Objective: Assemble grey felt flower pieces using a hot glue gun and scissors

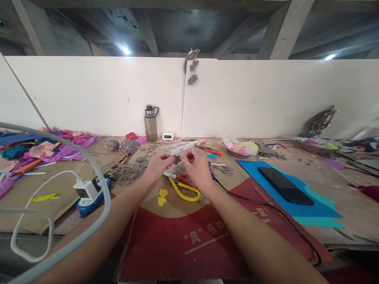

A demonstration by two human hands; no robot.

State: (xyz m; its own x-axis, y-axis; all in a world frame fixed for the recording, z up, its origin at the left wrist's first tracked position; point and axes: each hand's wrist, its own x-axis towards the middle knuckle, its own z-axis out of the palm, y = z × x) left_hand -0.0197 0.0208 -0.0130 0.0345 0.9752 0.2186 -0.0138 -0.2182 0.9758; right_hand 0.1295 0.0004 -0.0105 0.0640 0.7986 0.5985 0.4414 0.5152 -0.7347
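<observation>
My left hand (158, 167) and my right hand (197, 167) face each other over the middle of the work surface, fingertips pinched. Between them is a small dark grey piece (177, 159), possibly felt; its exact shape is too small to make out. Both hands' fingertips seem to be on it. Just below lie scissors with yellow handles (185, 194) and a red-handled tool (185, 179). A blue-handled tool (211, 171) with a black cord is partly hidden behind my right hand. Loose grey yarn (130, 173) spreads left of my left hand.
Yellow cutouts (162, 201) lie on the red printed board (177, 240). A black phone (286, 185) rests on blue sheets (251, 169) at right. A bottle (151, 126) stands behind. A white cable (102, 173) arcs across the left, near a charger on a power strip (91, 205).
</observation>
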